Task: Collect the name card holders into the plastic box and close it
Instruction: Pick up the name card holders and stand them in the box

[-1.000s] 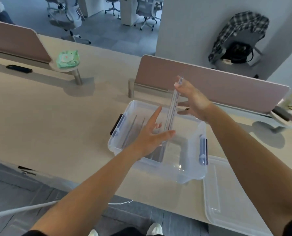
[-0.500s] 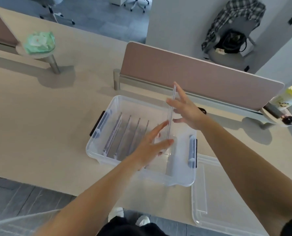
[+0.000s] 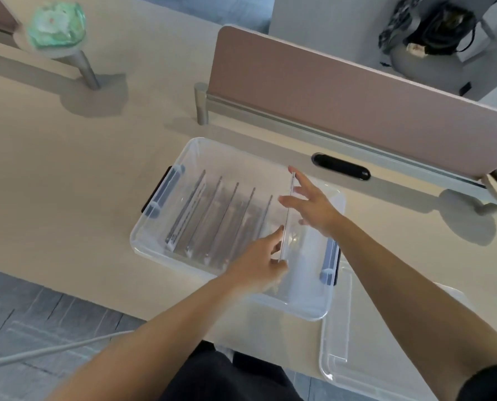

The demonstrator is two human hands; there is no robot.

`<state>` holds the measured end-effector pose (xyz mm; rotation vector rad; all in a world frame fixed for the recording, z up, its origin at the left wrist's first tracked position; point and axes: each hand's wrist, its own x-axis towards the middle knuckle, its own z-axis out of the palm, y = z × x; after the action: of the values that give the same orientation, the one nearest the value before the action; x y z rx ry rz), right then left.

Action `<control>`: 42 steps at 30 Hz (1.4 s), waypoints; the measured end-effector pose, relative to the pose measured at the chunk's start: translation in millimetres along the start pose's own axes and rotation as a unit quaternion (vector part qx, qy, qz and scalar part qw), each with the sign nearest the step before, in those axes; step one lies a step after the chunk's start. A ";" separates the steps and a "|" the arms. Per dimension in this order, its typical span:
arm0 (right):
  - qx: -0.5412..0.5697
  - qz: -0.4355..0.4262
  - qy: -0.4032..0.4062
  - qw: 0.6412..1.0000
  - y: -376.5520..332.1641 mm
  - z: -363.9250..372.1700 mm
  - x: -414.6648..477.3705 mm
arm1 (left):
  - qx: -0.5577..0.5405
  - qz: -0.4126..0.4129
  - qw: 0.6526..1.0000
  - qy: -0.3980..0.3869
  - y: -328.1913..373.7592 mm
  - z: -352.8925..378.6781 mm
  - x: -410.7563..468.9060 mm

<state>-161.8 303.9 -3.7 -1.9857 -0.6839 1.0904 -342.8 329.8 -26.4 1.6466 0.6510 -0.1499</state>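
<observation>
A clear plastic box [image 3: 160, 250] with blue-grey latches stands on the desk near its front edge. Several clear name card holders [image 3: 212, 215] stand on edge in a row inside it. One more name card holder [image 3: 287, 215] stands upright on edge in the box's right half. My left hand [image 3: 259, 264] pinches its near end. My right hand [image 3: 314, 204] touches its far end with the fingers spread. The clear lid [image 3: 366, 342] lies flat on the desk to the right of the box.
A pink divider panel [image 3: 357, 105] runs behind the box, with a black cable slot [image 3: 341, 167] in front of it. A green packet [image 3: 57, 24] sits on a small round shelf at the back left. The desk's front edge is just below the box.
Both hands have lowered the holder from above the box down into its right half. The camera has tilted down and come closer.
</observation>
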 end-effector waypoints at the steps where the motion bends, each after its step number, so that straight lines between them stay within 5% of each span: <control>1: 0.004 0.013 -0.007 1.000 3.9 0.2 5.4 | 0.029 -0.012 0.999 0.011 1.5 1.1 2.5; 10: -0.058 0.064 0.014 0.996 20.1 -5.3 28.2 | 0.227 -0.057 0.971 0.051 2.1 20.1 25.6; 14: -0.173 0.034 0.045 0.983 25.7 -2.5 14.6 | 0.231 -0.055 0.971 0.007 -2.8 13.0 27.5; 23: -0.194 0.118 -0.007 0.974 46.1 9.1 30.0 | 0.226 -0.098 0.966 -0.085 -10.8 -1.3 28.8; 34: -0.090 0.120 0.014 0.989 54.2 24.6 43.2 | 0.232 -0.153 0.960 -0.028 -17.6 8.2 49.5; 39: 0.015 0.170 0.020 0.985 56.1 19.7 38.0 | 0.203 -0.065 0.977 0.023 -15.8 -25.3 34.5; 42: 0.063 0.181 0.010 0.981 56.4 20.5 33.3 | 0.283 0.026 0.958 0.049 -22.2 -41.8 30.9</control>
<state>-157.9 303.7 -72.3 -2.0540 -0.2381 1.2890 -339.1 380.3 -51.5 2.2327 0.6755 -0.2336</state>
